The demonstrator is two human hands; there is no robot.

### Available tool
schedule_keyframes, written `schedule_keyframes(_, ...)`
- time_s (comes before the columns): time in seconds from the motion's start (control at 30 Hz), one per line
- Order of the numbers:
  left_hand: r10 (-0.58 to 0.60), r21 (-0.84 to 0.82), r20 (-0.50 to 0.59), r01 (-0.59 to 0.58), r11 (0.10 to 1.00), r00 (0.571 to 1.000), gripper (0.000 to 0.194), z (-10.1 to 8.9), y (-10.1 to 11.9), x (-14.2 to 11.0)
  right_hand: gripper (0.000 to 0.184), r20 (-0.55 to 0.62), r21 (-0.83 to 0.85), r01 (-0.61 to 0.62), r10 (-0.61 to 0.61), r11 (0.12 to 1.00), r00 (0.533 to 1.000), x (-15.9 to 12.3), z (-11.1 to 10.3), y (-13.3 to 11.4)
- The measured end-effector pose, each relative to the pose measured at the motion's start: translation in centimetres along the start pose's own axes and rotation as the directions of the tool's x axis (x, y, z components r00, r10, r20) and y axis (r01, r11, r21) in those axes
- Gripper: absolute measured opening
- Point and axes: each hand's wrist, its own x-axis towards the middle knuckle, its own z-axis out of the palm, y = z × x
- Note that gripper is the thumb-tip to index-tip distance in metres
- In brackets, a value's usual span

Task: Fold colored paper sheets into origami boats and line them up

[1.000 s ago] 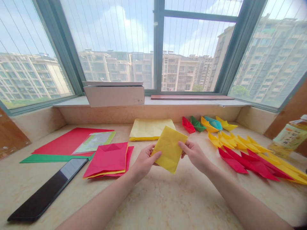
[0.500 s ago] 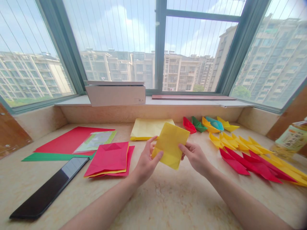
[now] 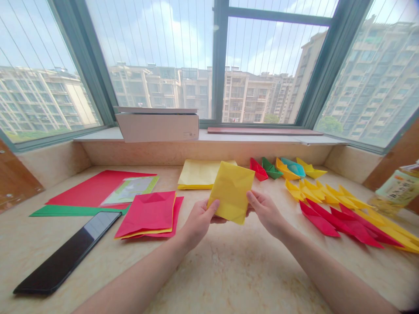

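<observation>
A folded square of yellow paper (image 3: 231, 192) is held up, tilted, above the middle of the counter. My left hand (image 3: 201, 218) grips its lower left edge, thumb on the front and fingers behind. At the right corner, my right hand (image 3: 263, 209) pinches it between thumb and fingers. Fingertips of both hands are partly hidden behind the paper. Behind it lies a stack of pale yellow paper (image 3: 198, 172), partly covered from view. Left of my left hand sits a pile of folded red squares (image 3: 147, 213) with a yellow one between.
Folded paper boats (image 3: 270, 168) stand at the back right. In front lie several yellow folded shapes (image 3: 314, 192) and red ones (image 3: 340, 222), near a bottle (image 3: 397, 187). Red sheets (image 3: 91, 187), a green sheet (image 3: 68, 211) and a phone (image 3: 65, 257) lie left. A white box (image 3: 159, 126) is on the sill.
The yellow square has turned slightly and risen a little. My left hand's fingers spread out at its edge half a second ago and have now closed on it again. My right hand keeps its pinch.
</observation>
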Motion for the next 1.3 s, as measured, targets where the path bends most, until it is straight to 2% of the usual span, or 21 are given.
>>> schedule_keyframes(0.1,0.031,-0.033,-0.095,-0.034,0.999,0.995,0.047,-0.1,0.2,0.2,0.04,0.13,-0.047,-0.004,0.01,0.999,0.991,-0.3,0.4,-0.1)
schedule_keyframes(0.17,0.036,-0.022,-0.098,-0.038,0.999,0.995,0.047,-0.2,0.3,0.3,0.034,0.142,-0.079,0.002,0.009,0.997,0.99,-0.4,0.8,-0.1)
schedule_keyframes(0.3,0.085,0.07,-0.1,-0.079,0.994,0.991,0.047,-0.2,0.1,0.2,0.028,0.033,-0.156,0.039,-0.034,0.987,0.999,-0.6,1.2,0.1)
schedule_keyframes(0.4,0.277,0.216,-0.159,-0.24,0.946,0.948,0.063,0.0,-0.4,0.1,0.027,-0.083,-0.283,0.085,-0.113,0.955,0.99,-0.7,1.2,0.2)
schedule_keyframes(0.5,0.409,0.342,-0.083,-0.36,0.868,0.909,0.082,0.3,-0.6,-0.2,0.026,-0.138,-0.467,0.132,-0.219,0.874,0.966,-0.8,1.1,0.2)
schedule_keyframes(0.57,0.41,0.345,-0.001,-0.384,0.856,0.912,0.091,0.4,-0.4,-0.5,0.025,-0.077,-0.532,0.199,-0.282,0.823,0.956,-1.0,1.3,0.2)
schedule_keyframes(0.63,0.37,0.328,0.069,-0.372,0.868,0.926,0.091,0.5,0.0,-0.9,0.026,0.053,-0.545,0.317,-0.345,0.776,0.937,-1.1,1.6,0.1)
schedule_keyframes(0.73,0.258,0.293,0.153,-0.293,0.91,0.954,0.065,0.5,0.5,-1.3,0.03,0.196,-0.53,0.434,-0.392,0.729,0.899,-1.4,2.2,0.0)
schedule_keyframes(0.8,0.189,0.21,0.13,-0.214,0.954,0.973,0.048,0.3,0.5,-1.3,0.03,0.181,-0.517,0.411,-0.373,0.751,0.91,-1.6,2.5,0.0)
schedule_keyframes(0.87,0.149,0.049,0.042,-0.151,0.987,0.988,0.042,0.0,0.4,-1.1,0.028,0.076,-0.489,0.337,-0.346,0.804,0.935,-1.5,2.4,-0.1)
schedule_keyframes(0.93,0.112,-0.145,-0.027,-0.114,0.983,0.993,0.041,-0.3,0.5,-0.8,0.031,-0.098,-0.422,0.243,-0.311,0.873,0.945,-1.2,1.9,-0.2)
schedule_keyframes(1.0,0.065,-0.306,-0.023,-0.069,0.95,0.998,0.042,-0.6,0.9,-0.7,0.034,-0.272,-0.291,0.157,-0.239,0.944,0.932,-0.7,1.0,-0.4)
schedule_keyframes(1.07,0.024,-0.395,0.035,-0.008,0.919,0.999,0.042,-0.6,1.4,-0.8,0.036,-0.378,-0.104,0.107,-0.139,0.989,0.915,-0.1,0.1,-0.4)
schedule_keyframes(1.2,-0.009,-0.398,0.134,0.062,0.915,0.991,0.037,-0.1,1.9,-1.1,0.042,-0.437,0.198,0.06,0.033,0.978,0.899,0.6,-0.9,-0.3)
schedule_keyframes(1.3,0.0,-0.343,0.117,0.04,0.939,0.993,0.036,0.1,1.8,-1.1,0.045,-0.402,0.31,0.084,0.051,0.947,0.914,0.8,-1.2,-0.4)
